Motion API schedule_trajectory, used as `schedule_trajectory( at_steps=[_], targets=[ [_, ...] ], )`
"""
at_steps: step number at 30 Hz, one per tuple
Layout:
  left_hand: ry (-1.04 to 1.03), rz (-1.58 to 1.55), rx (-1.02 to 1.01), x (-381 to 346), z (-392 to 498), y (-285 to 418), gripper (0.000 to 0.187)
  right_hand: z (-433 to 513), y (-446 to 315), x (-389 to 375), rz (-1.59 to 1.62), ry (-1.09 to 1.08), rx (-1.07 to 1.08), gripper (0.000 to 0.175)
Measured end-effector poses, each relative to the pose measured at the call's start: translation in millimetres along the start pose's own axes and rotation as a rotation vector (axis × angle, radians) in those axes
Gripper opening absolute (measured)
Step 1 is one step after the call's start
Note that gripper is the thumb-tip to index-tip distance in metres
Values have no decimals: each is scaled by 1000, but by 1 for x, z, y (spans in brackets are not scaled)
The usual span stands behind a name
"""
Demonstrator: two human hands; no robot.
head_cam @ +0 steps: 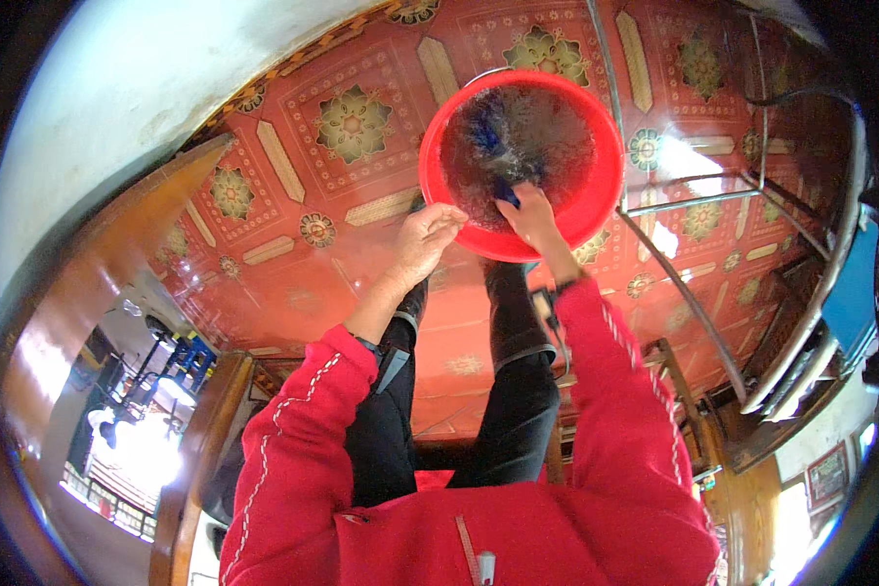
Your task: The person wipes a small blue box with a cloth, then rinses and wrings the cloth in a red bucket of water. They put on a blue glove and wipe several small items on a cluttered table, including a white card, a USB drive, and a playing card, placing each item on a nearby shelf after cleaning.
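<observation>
A red plastic bucket (586, 227) stands on the floor before my feet. Murky, foamy water (557, 132) fills much of it, and a dark blue patch (487, 135), perhaps cloth, shows in the water. My right hand (535, 216) reaches over the near rim, its thumb and fingers around a dark blue item (509, 192) that looks like wet cloth. At the near left rim is my left hand (432, 234), wet, with its fingers bent and thumb close to them. Whether it pinches anything small is unclear.
Patterned red flooring (286, 242) surrounds the bucket. A metal tube frame (688, 201) stands close on the right, with a blue panel (850, 286) beyond it. Wooden furniture (198, 454) lies at left. My dark shoes (509, 308) are just behind the bucket.
</observation>
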State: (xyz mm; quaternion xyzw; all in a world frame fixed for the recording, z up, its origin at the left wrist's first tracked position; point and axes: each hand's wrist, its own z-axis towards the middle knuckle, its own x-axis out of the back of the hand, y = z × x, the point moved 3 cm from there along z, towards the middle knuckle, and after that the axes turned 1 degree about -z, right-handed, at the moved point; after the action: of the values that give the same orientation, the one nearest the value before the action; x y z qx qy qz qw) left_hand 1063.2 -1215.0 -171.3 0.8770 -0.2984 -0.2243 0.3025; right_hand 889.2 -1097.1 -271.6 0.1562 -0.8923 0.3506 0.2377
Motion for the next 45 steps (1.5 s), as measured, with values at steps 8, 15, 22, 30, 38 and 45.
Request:
schedule_trajectory(
  at_steps=[8, 15, 22, 30, 38, 45],
  targets=[
    [-30, -53, -35, -10, -16, 21, 17, -161, -122, 138, 487, 306, 155, 32],
    [-42, -73, -42, -8, -18, 16, 17, -80, -68, 81, 262, 439, 166, 18],
    [-38, -42, -46, 3, -16, 7, 16, 24, 37, -31, -181, 369, -153, 31],
    [-64, 138, -26, 0, -5, 6, 27, 26, 28, -47, -335, -41, -268, 45],
    [-160, 925, -356, -36, 27, 30, 91, -128, -120, 103, 234, 305, 154, 35],
    [-205, 729, -373, -61, 47, 25, 60, -215, -128, 157, 725, 584, 124, 27]
  ],
)
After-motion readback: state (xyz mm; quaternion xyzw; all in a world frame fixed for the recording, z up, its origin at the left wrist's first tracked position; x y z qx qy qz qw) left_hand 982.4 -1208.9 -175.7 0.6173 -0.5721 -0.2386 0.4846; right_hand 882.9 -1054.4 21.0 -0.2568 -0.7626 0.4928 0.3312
